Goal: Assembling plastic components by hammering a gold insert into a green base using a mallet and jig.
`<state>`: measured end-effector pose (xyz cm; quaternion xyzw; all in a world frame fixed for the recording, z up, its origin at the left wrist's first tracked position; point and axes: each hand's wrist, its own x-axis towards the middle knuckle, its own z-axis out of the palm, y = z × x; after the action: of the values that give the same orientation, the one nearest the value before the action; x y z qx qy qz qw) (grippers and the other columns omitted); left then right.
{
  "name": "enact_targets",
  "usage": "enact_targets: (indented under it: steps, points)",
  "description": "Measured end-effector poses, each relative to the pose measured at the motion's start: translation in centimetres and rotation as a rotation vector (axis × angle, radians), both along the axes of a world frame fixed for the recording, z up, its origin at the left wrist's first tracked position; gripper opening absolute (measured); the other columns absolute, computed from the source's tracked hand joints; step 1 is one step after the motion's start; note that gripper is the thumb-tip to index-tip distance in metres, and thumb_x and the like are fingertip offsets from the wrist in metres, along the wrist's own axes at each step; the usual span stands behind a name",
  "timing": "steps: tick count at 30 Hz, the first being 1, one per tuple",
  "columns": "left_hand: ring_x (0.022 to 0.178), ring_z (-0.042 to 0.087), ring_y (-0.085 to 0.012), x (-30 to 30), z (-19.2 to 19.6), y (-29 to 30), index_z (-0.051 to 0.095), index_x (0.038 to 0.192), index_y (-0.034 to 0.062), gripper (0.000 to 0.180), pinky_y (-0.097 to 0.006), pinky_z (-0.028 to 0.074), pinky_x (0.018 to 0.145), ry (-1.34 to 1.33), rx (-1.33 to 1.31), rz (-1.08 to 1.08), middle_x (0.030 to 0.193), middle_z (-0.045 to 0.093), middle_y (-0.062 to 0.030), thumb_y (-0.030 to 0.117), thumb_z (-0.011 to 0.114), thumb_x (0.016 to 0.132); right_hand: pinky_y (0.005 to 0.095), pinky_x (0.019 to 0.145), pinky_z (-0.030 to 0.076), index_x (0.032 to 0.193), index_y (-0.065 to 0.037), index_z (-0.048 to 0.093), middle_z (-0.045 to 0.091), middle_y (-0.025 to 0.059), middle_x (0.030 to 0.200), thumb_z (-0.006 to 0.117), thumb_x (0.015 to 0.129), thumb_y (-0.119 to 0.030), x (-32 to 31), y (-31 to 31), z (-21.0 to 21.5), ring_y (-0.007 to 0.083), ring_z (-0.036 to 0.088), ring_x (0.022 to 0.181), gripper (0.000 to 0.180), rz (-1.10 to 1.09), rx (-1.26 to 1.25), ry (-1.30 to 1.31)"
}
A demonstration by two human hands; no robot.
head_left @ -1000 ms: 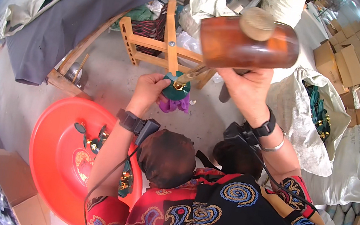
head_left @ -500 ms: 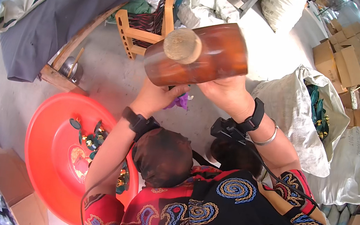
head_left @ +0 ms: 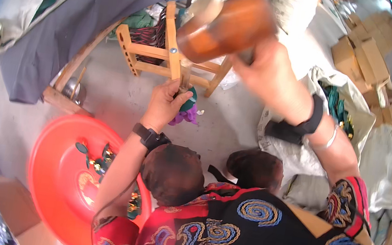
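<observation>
My right hand [head_left: 270, 67], blurred by motion, is closed around a mallet [head_left: 238, 25] with an amber-brown cylindrical head. The mallet's pale handle end [head_left: 207, 10] pokes out of the head, and its grip is mostly hidden by the hand. Lower and to the left, my left hand [head_left: 163, 98] pinches a thin upright rod-like piece [head_left: 185, 76]. Beside its fingers show a green rounded piece [head_left: 190, 100] and, below that, a purple crumpled piece [head_left: 185, 116]. How these join the rod I cannot tell. The mallet head is above the rod, apart from it.
A wooden stool-like frame [head_left: 153, 51] stands just beyond my left hand. At lower left sits a red basin [head_left: 54, 172] holding green and gold pieces [head_left: 101, 161]. White sacks [head_left: 279, 140], one with green and gold pieces, and cardboard boxes [head_left: 362, 61] line the right.
The mallet has swung up and away, and my right hand has risen outward. My left hand has moved slightly; the rod and green piece, hidden earlier by the mallet, now show.
</observation>
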<state>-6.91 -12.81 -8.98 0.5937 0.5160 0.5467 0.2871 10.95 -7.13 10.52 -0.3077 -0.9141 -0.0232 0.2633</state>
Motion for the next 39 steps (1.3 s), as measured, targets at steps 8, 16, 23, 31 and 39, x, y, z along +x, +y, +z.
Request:
enact_targets:
  steps: [8,16,23,31,39]
  points:
    - [0.075,0.060,-0.0135,0.6,0.2,-0.1,0.064,0.096,0.0022,0.016,-0.026,0.047,0.070,0.085,-0.008,0.017,0.085,0.065,-0.0076,0.007,0.066,0.081,0.0345,0.061,0.049,0.096,-0.001,0.060,0.059,0.0177,0.077,0.071,0.062,-0.009,-2.8,0.4,-2.6,0.0350,0.059,0.068,0.037,0.442,-0.272,0.511]
    - [0.073,0.062,-0.0204,-0.1,1.4,-0.3,0.062,0.099,0.0025,0.025,-0.029,0.048,0.068,0.177,-0.009,-0.024,0.080,0.064,-0.0119,0.006,0.068,0.075,0.0327,0.060,0.050,0.093,0.001,0.060,0.060,0.0181,0.077,0.067,0.063,-0.004,-2.3,0.5,-5.7,0.0260,0.063,0.067,0.032,0.122,-0.365,0.303]
    - [0.083,0.062,-0.0138,0.4,10.3,0.0,0.063,0.102,-0.0023,0.024,-0.027,0.050,0.076,-0.220,-0.226,-0.146,0.092,0.066,-0.0066,0.004,0.065,0.078,0.0253,0.050,0.047,0.093,-0.001,0.061,0.062,0.0031,0.068,0.062,0.071,0.003,5.7,1.8,-10.6,0.0086,0.057,0.058,0.022,-0.231,-0.658,1.083]
    - [0.103,0.057,-0.0221,21.3,22.3,6.7,0.046,0.129,0.0026,0.053,-0.031,0.049,0.081,-0.326,-0.031,-0.703,0.117,0.057,-0.0192,0.021,0.065,0.083,0.0301,0.060,0.048,0.084,0.003,0.062,0.063,0.0100,0.065,0.070,0.065,-0.011,6.7,1.0,-15.6,0.0180,0.059,0.062,0.025,-0.016,-0.751,1.032]
    - [0.102,0.057,-0.0183,4.9,15.2,5.8,0.048,0.127,0.0011,0.047,-0.028,0.046,0.085,-0.036,0.072,-0.143,0.112,0.061,-0.0134,0.014,0.062,0.085,0.0256,0.055,0.047,0.094,-0.002,0.061,0.062,0.0032,0.072,0.064,0.069,0.003,8.5,0.2,-11.8,0.0060,0.054,0.064,0.027,-0.125,-0.808,0.988]
